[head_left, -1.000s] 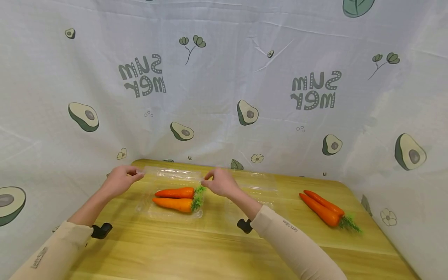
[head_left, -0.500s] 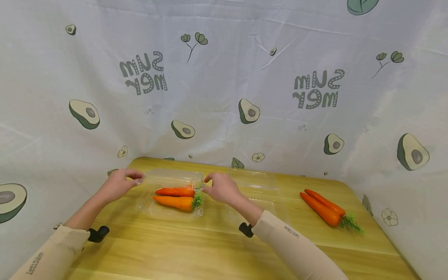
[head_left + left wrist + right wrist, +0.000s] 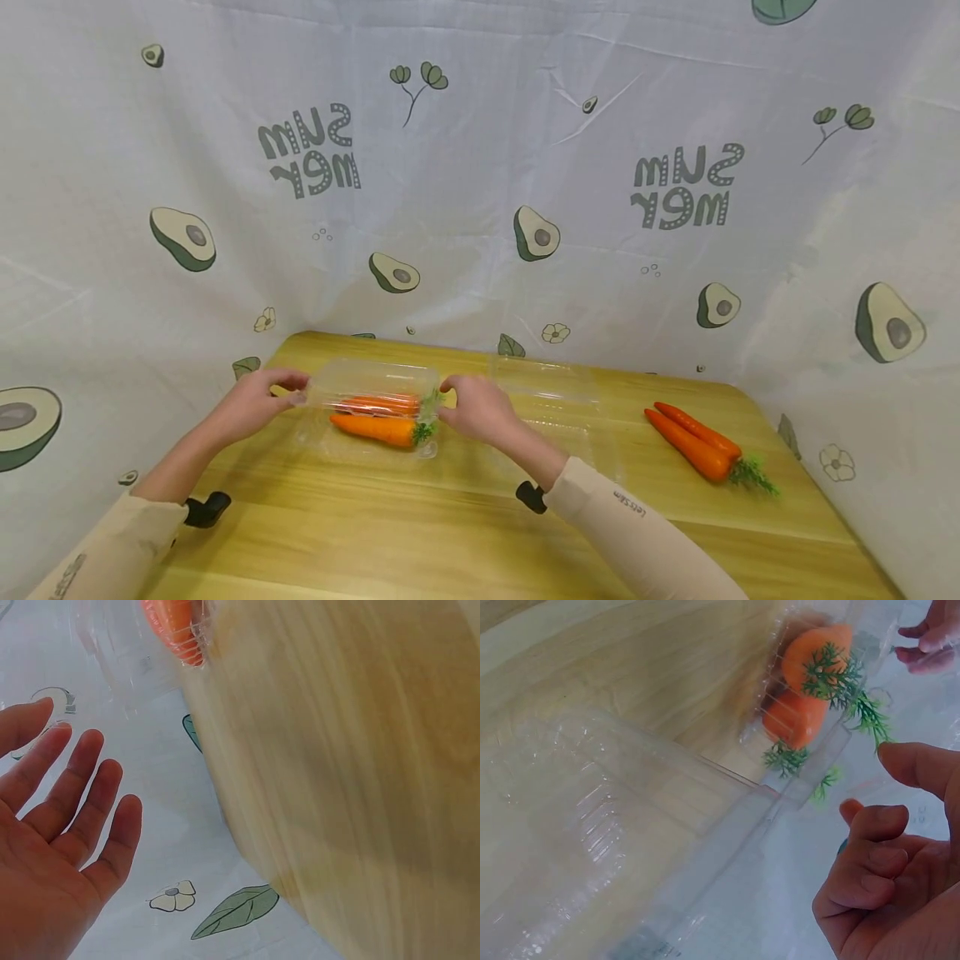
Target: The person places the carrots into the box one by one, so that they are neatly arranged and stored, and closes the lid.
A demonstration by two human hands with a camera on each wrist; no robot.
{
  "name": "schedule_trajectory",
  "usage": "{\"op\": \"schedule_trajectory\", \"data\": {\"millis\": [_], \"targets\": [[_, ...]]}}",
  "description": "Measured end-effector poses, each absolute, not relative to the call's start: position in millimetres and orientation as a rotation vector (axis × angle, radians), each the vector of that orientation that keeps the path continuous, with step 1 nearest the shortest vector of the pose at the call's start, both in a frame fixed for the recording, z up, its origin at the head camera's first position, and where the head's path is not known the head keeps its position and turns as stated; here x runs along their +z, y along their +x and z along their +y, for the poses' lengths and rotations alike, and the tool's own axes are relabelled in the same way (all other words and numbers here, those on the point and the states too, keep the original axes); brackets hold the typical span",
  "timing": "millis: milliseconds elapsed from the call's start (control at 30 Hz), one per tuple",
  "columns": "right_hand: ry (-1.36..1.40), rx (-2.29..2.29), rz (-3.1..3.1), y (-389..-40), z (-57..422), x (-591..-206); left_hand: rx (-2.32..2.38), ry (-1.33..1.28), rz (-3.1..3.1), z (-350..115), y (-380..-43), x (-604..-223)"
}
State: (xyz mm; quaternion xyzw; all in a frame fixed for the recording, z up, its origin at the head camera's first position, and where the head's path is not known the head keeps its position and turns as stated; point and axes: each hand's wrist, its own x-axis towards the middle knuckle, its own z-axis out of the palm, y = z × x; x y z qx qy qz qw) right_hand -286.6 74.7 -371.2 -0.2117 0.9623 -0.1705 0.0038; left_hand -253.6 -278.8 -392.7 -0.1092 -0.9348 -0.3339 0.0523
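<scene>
A clear plastic clamshell box [image 3: 341, 450] lies at the left of the table with two carrots in it. The front carrot [image 3: 375, 428] is lighter orange than the one behind, and green tops point right. Its hinged lid [image 3: 371, 377] stands tilted forward, overlapping the rear carrot. My left hand [image 3: 258, 403] holds the lid's left edge, thumb and index finger close together in the left wrist view. At the right edge, my right hand [image 3: 480, 408] holds the lid between thumb and curled index finger, near the leafy tops [image 3: 870, 724].
A second clear plastic box [image 3: 555, 429], its lid [image 3: 543, 379] raised behind, stands just right of my right hand. Two more carrots [image 3: 693, 446] lie on the wooden table [image 3: 420, 533] farther right. A printed cloth [image 3: 465, 167] hangs behind the table.
The left box's lid has swung from the back forward and down over the rear carrot. Both hands have moved slightly toward me with it. The carrots and the second box have stayed put.
</scene>
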Motion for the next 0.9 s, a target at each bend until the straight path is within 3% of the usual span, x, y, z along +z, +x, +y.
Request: {"op": "schedule_trajectory", "data": {"millis": [900], "targets": [[-0.751,-0.488,3.027,-274,78,-382,-1.100,-0.393,-2.810,-279,-238,-417]]}}
